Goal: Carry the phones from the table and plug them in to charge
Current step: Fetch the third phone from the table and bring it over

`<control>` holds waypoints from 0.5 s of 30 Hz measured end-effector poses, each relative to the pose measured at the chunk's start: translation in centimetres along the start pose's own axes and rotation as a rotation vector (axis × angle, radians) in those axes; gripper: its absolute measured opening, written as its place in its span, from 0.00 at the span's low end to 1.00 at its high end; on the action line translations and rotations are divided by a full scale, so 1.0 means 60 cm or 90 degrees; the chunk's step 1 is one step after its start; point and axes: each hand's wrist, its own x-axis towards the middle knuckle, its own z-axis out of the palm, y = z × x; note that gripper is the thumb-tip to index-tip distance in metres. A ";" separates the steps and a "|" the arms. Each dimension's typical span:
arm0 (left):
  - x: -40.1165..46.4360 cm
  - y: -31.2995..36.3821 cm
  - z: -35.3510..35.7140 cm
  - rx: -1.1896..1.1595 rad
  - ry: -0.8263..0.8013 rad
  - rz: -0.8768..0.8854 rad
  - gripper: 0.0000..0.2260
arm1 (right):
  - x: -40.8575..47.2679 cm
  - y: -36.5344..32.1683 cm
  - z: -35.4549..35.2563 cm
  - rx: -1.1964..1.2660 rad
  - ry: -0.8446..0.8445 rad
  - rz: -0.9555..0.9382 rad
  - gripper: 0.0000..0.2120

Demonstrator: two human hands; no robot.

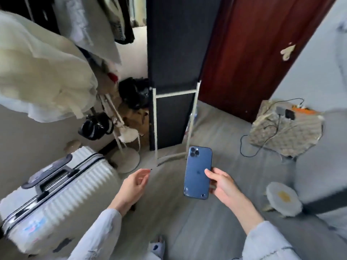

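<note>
Midway across the floor (187, 231), your right hand (223, 186) pinches the blue phone (197, 173) upright, back showing; your left hand (134, 186) hangs open, empty.

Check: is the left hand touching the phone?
Apart. The head view shows bare floor between the open left hand and the phone, which the right hand holds.

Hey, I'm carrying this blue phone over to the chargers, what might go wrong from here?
1. The right hand pinches the dark blue smartphone by one edge only, while the left hand is off it, so it could slip.
2. The black charging cable loops across the grey floor beside the patterned cloth-covered stand; a foot might snag it.
</note>
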 end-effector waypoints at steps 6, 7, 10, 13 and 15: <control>0.232 0.102 0.052 0.047 -0.083 0.093 0.10 | 0.110 -0.099 -0.075 0.014 0.104 -0.032 0.06; 0.265 0.126 0.073 0.050 -0.115 0.105 0.11 | 0.124 -0.113 -0.095 0.020 0.129 -0.031 0.06; 0.353 0.194 0.154 0.078 -0.209 0.143 0.11 | 0.163 -0.143 -0.164 0.059 0.197 -0.038 0.06; 0.424 0.260 0.243 0.066 -0.293 0.153 0.12 | 0.207 -0.175 -0.243 0.099 0.247 -0.047 0.05; 0.472 0.299 0.302 0.072 -0.332 0.161 0.11 | 0.243 -0.199 -0.302 0.118 0.272 -0.058 0.05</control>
